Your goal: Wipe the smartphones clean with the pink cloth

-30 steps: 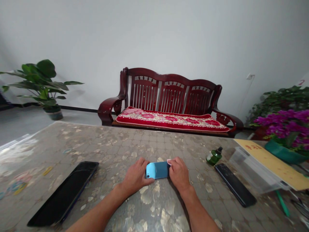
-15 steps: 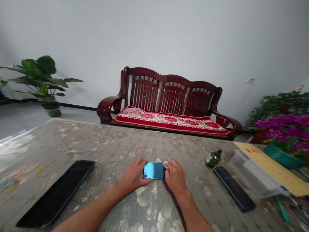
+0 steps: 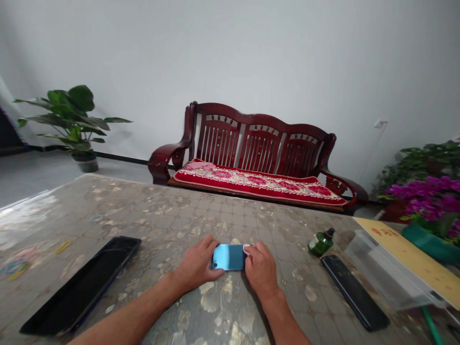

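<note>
A blue smartphone (image 3: 229,257) lies back side up at the middle of the table, its camera lens at the lower left corner. My left hand (image 3: 201,261) grips its left end, thumb along the near edge and fingers at the far edge. At the other end, my right hand (image 3: 260,263) is closed, its curled fingers against the phone's right part. A small pale, cloth-like piece (image 3: 246,248) shows at those fingertips; most of it is hidden by the hand.
A black tablet (image 3: 86,282) lies to the left, near rubber bands (image 3: 19,270). On the right are a green bottle (image 3: 321,242), a black phone (image 3: 354,291), a clear plastic box (image 3: 384,275) and purple flowers (image 3: 431,201). A wooden bench (image 3: 247,148) stands beyond the patterned table (image 3: 172,206).
The view has shifted slightly, so the surroundings sit a little differently. Both hands stay at the blue phone in nearly the same pose.
</note>
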A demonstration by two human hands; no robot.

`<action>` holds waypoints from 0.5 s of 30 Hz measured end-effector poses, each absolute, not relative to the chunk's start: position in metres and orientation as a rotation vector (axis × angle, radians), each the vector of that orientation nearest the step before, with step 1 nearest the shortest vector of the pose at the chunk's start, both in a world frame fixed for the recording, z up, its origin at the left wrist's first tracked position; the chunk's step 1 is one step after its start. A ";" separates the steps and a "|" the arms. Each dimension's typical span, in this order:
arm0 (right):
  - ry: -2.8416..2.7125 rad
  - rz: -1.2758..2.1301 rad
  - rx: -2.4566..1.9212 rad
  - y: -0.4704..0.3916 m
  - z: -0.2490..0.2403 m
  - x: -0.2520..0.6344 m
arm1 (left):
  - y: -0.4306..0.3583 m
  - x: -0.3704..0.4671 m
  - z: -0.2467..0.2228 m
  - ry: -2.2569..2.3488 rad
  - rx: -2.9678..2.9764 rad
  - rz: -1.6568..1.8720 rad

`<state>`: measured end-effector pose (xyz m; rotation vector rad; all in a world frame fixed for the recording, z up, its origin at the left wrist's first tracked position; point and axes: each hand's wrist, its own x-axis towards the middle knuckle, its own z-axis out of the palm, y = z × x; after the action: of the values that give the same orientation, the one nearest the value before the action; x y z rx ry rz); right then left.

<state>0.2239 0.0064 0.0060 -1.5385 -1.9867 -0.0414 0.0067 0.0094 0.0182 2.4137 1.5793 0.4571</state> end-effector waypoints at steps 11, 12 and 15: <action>-2.054 0.072 -1.434 0.000 0.005 0.209 | 0.011 0.007 0.016 1.567 2.416 0.482; -2.024 0.075 -1.469 0.003 0.005 0.216 | 0.011 0.007 0.016 1.566 2.414 0.482; -1.955 0.042 -1.532 0.009 0.005 0.229 | 0.011 0.008 0.017 1.565 2.412 0.479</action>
<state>0.2295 0.0088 0.0055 -1.5317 -1.9548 0.0425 0.0083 0.0110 0.0175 2.4117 1.5652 0.4791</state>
